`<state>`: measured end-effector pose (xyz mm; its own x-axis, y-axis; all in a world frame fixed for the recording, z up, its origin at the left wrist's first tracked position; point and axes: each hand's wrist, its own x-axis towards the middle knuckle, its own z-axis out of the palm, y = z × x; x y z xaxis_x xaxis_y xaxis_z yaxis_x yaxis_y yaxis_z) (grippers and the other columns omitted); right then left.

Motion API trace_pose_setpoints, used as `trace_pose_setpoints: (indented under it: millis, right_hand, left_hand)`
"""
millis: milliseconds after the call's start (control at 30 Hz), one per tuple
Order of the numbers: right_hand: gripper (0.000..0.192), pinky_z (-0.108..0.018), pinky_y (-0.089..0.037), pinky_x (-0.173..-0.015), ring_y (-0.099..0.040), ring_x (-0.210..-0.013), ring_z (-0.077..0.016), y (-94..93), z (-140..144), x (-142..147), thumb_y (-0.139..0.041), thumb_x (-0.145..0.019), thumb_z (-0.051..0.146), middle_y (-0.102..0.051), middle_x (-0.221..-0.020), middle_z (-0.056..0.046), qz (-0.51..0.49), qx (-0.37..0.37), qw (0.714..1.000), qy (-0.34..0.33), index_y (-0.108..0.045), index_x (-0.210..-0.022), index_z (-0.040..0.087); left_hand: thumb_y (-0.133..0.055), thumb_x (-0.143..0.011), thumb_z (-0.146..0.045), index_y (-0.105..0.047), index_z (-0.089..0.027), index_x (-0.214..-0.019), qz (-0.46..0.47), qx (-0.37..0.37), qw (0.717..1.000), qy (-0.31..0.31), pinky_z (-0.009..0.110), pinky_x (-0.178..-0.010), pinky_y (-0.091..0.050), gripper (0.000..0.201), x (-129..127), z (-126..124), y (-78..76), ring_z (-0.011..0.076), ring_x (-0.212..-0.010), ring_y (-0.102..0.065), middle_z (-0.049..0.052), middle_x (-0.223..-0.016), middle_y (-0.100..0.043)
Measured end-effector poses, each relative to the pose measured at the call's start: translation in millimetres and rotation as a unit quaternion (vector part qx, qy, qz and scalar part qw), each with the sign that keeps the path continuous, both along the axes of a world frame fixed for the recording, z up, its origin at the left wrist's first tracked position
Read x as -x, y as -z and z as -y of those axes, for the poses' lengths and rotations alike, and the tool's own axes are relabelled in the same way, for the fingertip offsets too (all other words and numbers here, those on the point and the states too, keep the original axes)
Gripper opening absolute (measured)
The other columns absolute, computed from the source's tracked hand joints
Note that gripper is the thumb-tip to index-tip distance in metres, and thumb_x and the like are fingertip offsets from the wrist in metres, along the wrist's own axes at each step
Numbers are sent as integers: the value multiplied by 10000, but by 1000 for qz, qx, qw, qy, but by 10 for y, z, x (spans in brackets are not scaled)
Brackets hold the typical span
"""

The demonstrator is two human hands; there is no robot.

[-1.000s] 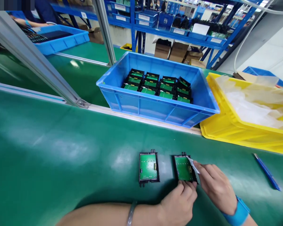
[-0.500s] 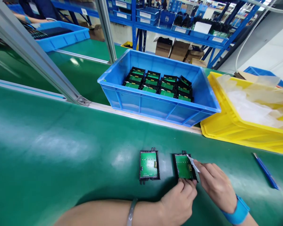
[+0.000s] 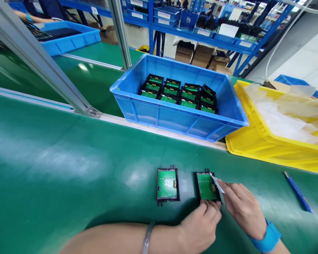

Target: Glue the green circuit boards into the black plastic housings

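A green circuit board in a black frame (image 3: 206, 187) lies on the green work surface. My left hand (image 3: 202, 224) is closed at its lower edge, the fingertips pressed on the black rim. My right hand (image 3: 241, 206) pinches a small white strip (image 3: 217, 183), perhaps paper or cloth, whose tip touches the board's upper right corner. The covered end of the strip is hidden by my fingers. Left of these, apart from both hands, rests a second framed circuit board (image 3: 167, 184), lying flat with its green face up.
Beyond the boards stands a blue bin (image 3: 175, 121) with several framed boards inside. A yellow bin (image 3: 270, 151) holding white translucent sheets is at its right. A blue pen (image 3: 298, 192) lies at right. A metal post (image 3: 50, 67) rises at left; another person's arm shows behind.
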<state>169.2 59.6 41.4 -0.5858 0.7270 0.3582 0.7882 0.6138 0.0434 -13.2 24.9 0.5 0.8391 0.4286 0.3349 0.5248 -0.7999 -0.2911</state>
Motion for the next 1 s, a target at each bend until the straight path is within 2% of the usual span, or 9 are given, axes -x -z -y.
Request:
trace_pose_setpoints:
  millis: [633, 1000]
  right_hand:
    - [255, -303, -421, -605, -471, -639, -166, -17, 20, 19, -386, -979, 120, -516, -731, -46, 25, 6, 1000, 7, -560, -1155, 60]
    - [255, -300, -416, -592, -480, -616, -164, -78, 1, 72, -379, -979, 123, -509, -717, -42, 42, 9, 999, 15, -595, -1090, 46]
  left_hand:
    - [-355, -980, -194, -582, -88, -1310, 7, 28, 1000, 1, 418, -926, -367, 414, 25, 2, -49, 240, -1061, -542, 154, -1192, -577]
    - [-370, -972, -195, -614, -120, -1283, 8, 30, 999, 7, 403, -932, -380, 403, 21, 2, -31, 231, -1061, -558, 135, -1191, -595]
